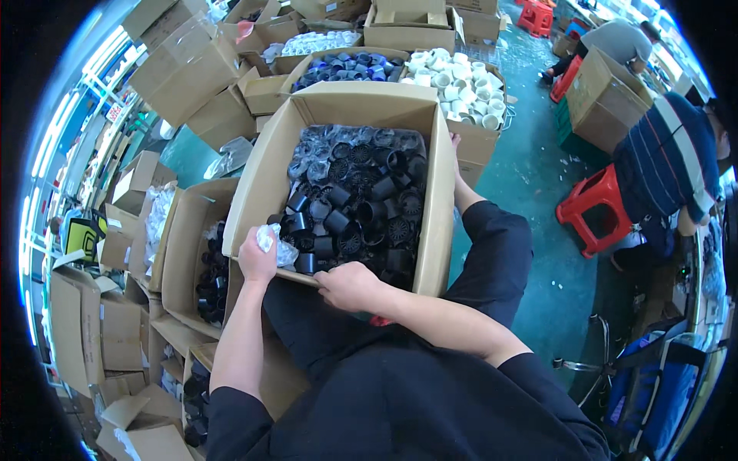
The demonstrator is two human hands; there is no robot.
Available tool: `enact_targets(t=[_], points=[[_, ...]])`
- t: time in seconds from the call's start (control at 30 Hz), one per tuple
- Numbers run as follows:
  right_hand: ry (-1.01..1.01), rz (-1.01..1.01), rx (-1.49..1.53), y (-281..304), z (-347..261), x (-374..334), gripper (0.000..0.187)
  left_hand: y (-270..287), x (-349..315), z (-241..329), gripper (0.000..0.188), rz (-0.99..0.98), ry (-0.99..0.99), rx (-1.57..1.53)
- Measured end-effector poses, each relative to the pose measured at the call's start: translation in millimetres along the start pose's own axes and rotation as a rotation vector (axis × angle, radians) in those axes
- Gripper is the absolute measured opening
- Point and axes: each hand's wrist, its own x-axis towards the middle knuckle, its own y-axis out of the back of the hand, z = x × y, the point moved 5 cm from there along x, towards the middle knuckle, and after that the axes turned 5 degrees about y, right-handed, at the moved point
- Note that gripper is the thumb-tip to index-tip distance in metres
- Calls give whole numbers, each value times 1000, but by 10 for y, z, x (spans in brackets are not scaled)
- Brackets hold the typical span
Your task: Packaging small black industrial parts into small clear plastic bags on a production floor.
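A large open cardboard box stands in front of me, filled with black cylindrical plastic parts, some with slotted, fan-like ends. Toward its far side the parts lie under or in clear plastic wrap. My left hand is at the near left corner of the box, closed on a crumpled piece of clear plastic. At the near edge, my right hand has its fingers curled over the cardboard rim.
Beyond stand boxes of blue and black parts and white cups. Another box of black parts sits to the left. At right are a red stool, a person in a striped shirt, and a chair.
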Motion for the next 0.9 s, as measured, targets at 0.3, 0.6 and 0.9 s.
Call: enact_targets(t=[0.3, 0.6, 0.9], points=[[54, 263, 259, -159, -209, 8, 24, 184, 265, -275, 20, 69, -125, -157], [1, 58, 312, -58, -130, 12, 36, 129, 257, -292, 22, 40, -14, 47], [-33, 3, 406, -67, -40, 96, 41, 124, 333, -190, 19, -11, 59, -18]])
